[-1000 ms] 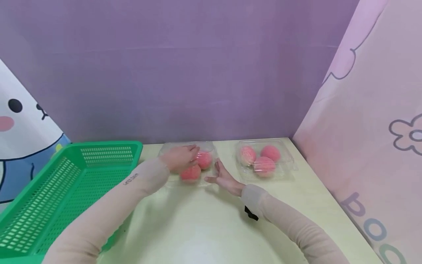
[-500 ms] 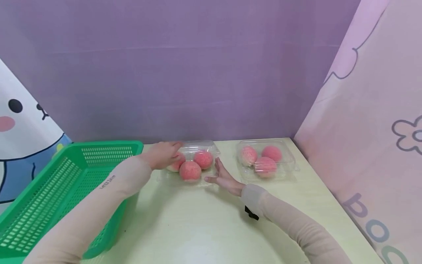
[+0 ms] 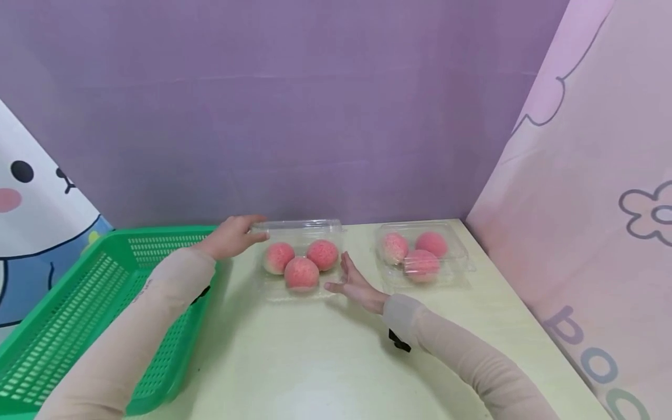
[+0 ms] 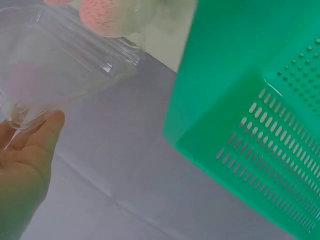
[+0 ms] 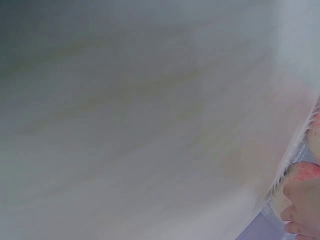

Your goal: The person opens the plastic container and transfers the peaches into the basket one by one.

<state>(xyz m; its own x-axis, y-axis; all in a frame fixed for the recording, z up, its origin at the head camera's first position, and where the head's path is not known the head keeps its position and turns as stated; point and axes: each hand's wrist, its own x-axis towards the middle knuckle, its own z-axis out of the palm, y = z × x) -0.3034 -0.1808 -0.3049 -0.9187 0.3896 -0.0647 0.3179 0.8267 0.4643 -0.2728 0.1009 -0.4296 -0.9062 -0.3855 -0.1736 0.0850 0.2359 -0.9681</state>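
Three pink peaches [image 3: 301, 274] sit in a clear plastic clamshell box [image 3: 278, 294] at the back of the table. Its lid [image 3: 299, 228] is raised along the back. My left hand [image 3: 231, 235] pinches the lid's left corner, and the left wrist view shows the thumb and fingers on either side of that clear lid [image 4: 60, 65]. My right hand [image 3: 361, 287] lies at the box's right side with thumb and fingers spread. A sleeve [image 5: 140, 120] blocks most of the right wrist view, leaving part of the hand [image 5: 305, 207] beside a peach [image 5: 305, 171].
On the right stands a second clear clamshell box [image 3: 451, 274] with three peaches [image 3: 422, 265] under its lid. A green plastic basket [image 3: 178, 373] fills the left side of the table [image 3: 315, 361]. A purple cloth wall [image 3: 336, 116] rises behind, with a printed sheet [image 3: 577, 175] at right.
My left hand has moved left from over the peaches to the lid's left corner, uncovering the peaches from view. The lid stands a little higher. My right hand has stayed in place.
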